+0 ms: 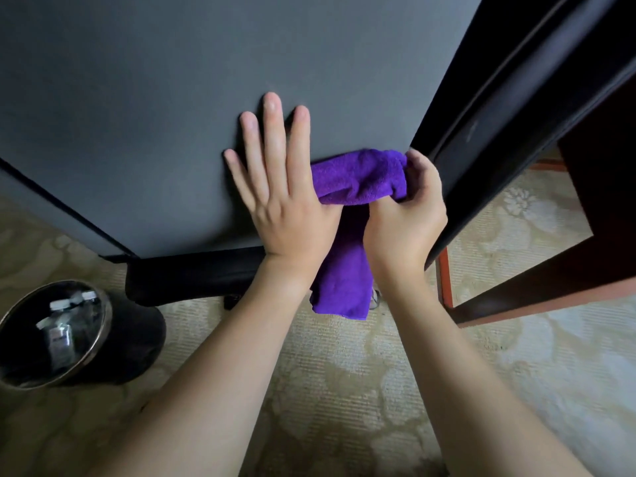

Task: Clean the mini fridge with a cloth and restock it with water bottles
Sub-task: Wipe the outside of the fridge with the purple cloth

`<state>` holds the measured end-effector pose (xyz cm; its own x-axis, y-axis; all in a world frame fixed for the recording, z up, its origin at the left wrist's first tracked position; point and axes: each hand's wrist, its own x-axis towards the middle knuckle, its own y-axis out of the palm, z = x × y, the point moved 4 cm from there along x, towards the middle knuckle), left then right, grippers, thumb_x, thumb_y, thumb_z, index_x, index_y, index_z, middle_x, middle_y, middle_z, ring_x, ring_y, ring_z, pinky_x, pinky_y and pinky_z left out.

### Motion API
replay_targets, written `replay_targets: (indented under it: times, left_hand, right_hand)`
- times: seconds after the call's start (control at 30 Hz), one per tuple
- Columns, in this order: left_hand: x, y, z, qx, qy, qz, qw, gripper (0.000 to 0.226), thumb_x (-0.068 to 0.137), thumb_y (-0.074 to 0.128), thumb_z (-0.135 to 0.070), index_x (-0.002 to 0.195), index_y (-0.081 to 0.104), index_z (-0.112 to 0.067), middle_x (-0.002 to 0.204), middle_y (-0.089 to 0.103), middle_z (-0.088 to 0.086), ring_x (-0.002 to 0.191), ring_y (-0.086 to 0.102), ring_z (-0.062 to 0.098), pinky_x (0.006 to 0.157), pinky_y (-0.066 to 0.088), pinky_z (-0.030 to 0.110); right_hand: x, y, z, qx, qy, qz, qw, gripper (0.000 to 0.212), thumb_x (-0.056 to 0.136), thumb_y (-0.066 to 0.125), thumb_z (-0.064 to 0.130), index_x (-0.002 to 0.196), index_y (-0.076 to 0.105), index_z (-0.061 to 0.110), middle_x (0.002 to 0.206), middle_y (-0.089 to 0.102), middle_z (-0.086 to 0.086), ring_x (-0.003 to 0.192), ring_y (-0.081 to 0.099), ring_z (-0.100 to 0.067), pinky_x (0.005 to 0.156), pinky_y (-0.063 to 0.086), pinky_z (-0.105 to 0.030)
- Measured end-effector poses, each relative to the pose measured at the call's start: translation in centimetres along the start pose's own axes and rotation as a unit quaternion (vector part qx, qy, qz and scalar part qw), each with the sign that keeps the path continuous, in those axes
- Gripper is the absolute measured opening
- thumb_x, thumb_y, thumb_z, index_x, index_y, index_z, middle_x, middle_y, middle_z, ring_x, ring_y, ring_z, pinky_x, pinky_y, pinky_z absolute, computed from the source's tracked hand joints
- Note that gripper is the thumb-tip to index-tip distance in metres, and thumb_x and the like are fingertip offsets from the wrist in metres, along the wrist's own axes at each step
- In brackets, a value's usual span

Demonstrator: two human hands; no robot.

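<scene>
Left hand [285,197] rests flat, fingers straight, on the mini fridge [172,98] top. Right hand [406,215] grips the purple cloth [358,177] near its right edge, apparently pressing down.

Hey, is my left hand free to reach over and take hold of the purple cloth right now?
Probably yes: the left hand lies flat and empty on the grey fridge door, beside the purple cloth the right hand grips. Nothing lies between.

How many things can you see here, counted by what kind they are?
Hands: 2, left hand flat on the fridge, right hand gripping the cloth
Purple cloth: 1
Grey mini fridge: 1
Black waste bin: 1
Total: 5
</scene>
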<state>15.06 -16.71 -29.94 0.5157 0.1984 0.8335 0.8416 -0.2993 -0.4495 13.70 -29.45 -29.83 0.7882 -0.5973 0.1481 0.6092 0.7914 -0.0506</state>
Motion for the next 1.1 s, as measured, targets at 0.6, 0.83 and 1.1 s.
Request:
replay_targets:
  times: [0.6, 0.83, 1.1]
  left_hand:
    - [-9.3, 5.3, 2.8, 0.079, -0.009, 0.071, 0.994, 0.089, 0.074, 0.083, -0.023, 0.146, 0.032, -0.014, 0.152, 0.031, 0.016, 0.14, 0.028, 0.043, 0.115, 0.026, 0.062]
    - [-10.0, 5.6, 2.9, 0.101, -0.001, 0.081, 0.992, 0.106, 0.071, 0.083, -0.02, 0.151, 0.014, -0.022, 0.154, 0.021, 0.013, 0.142, 0.024, 0.042, 0.117, 0.024, 0.059]
    - [-8.8, 4.8, 2.2, 0.11, 0.005, 0.039, 0.993, 0.09, 0.072, 0.082, -0.022, 0.146, 0.031, -0.019, 0.151, 0.028, 0.015, 0.141, 0.03, 0.042, 0.115, 0.025, 0.065]
  right_hand:
    - [-0.5, -0.2, -11.8, -0.079, 0.098, 0.078, 0.989, 0.033, 0.078, 0.061, 0.001, 0.102, 0.073, 0.02, 0.085, 0.073, 0.012, 0.081, 0.065, -0.001, 0.081, 0.054, -0.026]
    - [-0.1, 0.0, -12.2, -0.148, 0.119, 0.105, 0.976, 0.033, 0.079, 0.06, 0.007, 0.105, 0.073, 0.022, 0.084, 0.073, 0.014, 0.078, 0.062, 0.001, 0.079, 0.053, -0.024]
    - [-0.2, 0.2, -10.0, -0.197, 0.087, 0.095, 0.972, 0.036, 0.079, 0.056, 0.005, 0.104, 0.072, 0.025, 0.075, 0.066, 0.013, 0.075, 0.056, -0.007, 0.064, 0.038, -0.009]
